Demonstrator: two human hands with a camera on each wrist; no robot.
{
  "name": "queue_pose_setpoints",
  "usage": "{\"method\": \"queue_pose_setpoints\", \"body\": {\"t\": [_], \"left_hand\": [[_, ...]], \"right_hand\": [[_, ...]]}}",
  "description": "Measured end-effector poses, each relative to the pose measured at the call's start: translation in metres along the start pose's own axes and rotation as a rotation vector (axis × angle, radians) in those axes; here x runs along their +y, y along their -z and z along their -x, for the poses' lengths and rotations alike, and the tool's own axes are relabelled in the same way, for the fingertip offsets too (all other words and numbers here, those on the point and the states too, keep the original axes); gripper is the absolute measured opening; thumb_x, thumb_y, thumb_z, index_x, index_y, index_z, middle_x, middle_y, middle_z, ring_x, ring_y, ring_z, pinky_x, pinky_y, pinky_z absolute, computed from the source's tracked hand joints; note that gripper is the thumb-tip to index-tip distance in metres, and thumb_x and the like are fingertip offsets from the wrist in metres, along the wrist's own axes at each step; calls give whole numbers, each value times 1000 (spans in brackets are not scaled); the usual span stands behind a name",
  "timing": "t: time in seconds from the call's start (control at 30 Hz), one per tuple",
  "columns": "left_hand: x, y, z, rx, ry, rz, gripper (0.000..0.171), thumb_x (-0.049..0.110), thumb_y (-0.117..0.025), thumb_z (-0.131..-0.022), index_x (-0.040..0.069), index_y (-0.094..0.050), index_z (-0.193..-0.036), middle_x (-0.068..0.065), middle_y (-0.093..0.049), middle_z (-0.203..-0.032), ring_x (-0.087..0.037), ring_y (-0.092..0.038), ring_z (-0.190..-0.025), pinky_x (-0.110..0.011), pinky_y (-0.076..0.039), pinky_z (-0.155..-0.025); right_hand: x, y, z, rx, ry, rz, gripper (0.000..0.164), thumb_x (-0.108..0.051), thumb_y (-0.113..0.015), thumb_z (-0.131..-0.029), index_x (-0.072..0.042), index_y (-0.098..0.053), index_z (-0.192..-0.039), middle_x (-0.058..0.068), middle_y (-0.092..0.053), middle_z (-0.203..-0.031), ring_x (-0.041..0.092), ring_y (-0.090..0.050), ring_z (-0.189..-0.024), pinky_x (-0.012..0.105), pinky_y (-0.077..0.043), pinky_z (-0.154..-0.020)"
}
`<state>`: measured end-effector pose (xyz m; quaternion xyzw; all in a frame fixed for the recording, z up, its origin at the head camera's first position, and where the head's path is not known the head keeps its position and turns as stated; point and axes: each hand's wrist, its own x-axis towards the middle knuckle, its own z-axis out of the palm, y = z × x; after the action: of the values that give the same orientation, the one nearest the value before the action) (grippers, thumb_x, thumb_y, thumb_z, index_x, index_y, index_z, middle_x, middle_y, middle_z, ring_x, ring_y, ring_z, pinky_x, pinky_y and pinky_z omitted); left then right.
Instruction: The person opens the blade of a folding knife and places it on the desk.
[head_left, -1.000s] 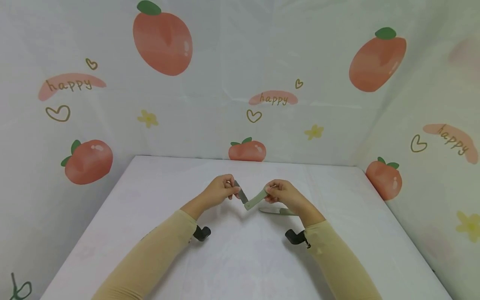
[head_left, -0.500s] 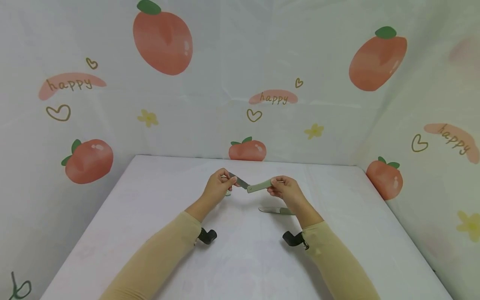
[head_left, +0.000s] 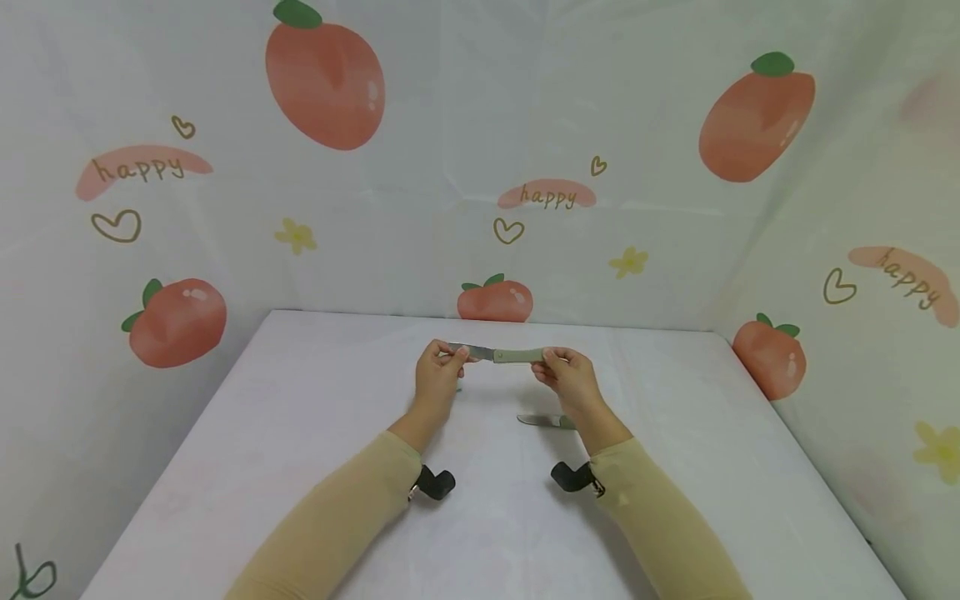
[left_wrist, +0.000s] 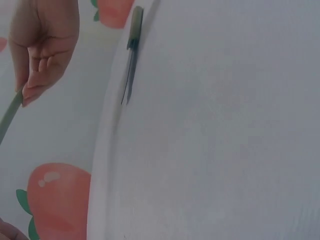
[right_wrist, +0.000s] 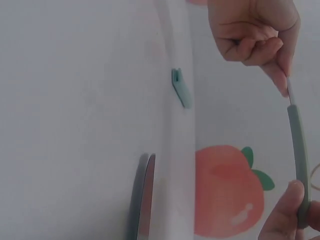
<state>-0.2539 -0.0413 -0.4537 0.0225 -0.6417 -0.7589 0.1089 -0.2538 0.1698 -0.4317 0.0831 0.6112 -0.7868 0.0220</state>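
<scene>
Above the white table [head_left: 480, 525], I see the left hand [head_left: 437, 375] pinching the blade [head_left: 483, 353] of a green-handled folding knife [head_left: 501, 356], which I judge fully unfolded but not yet set down; a second knife [head_left: 538, 421] lies beneath, and the right hand [head_left: 573, 380] pinches the first's handle [head_left: 519, 356].

"Happy" is written on three pink patches [head_left: 547, 195] across the backdrop [head_left: 405, 225].

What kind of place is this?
Likely a staged filming booth: white backdrop sheeting printed with red fruit on three sides, a flat white table, and a black angled device at each beige fabric cuff.
</scene>
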Motion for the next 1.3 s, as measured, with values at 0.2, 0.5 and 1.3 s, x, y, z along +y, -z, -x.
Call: {"method": "queue_pose_setpoints", "body": {"t": [0.2, 0.5, 1.3], "left_hand": [[0, -10, 5, 98, 38, 123, 26, 7, -65, -97, 11, -46, -81, -5, -75, -78, -6, -44, -56, -19, -31, -53], [-3, -1, 5, 15, 83, 103, 24, 10, -70, -94, 8, -49, -85, -12, -76, -86, -6, -44, -55, -19, -34, -53], [9, 32, 1, -230, 374, -180, 28, 15, -80, -86, 10, -53, -83, -4, -57, -74, -19, -51, -75, -30, -39, -70]], "right_hand": [[0, -8, 0, 58, -34, -71, 22, -7, -51, -105, 8, -49, -121, 3, -67, -79, 6, -66, -68, 18, -55, -71], [-4, 4, 1, -11, -33, -5, 23, -8, -56, -103, 8, -51, -120, 3, -69, -78, 8, -67, -70, 19, -55, -70], [-13, 40, 3, -249, 15, 531, 23, -11, -68, -97, 9, -66, -109, 7, -72, -86, 14, -67, -77, 27, -56, -72]]}}
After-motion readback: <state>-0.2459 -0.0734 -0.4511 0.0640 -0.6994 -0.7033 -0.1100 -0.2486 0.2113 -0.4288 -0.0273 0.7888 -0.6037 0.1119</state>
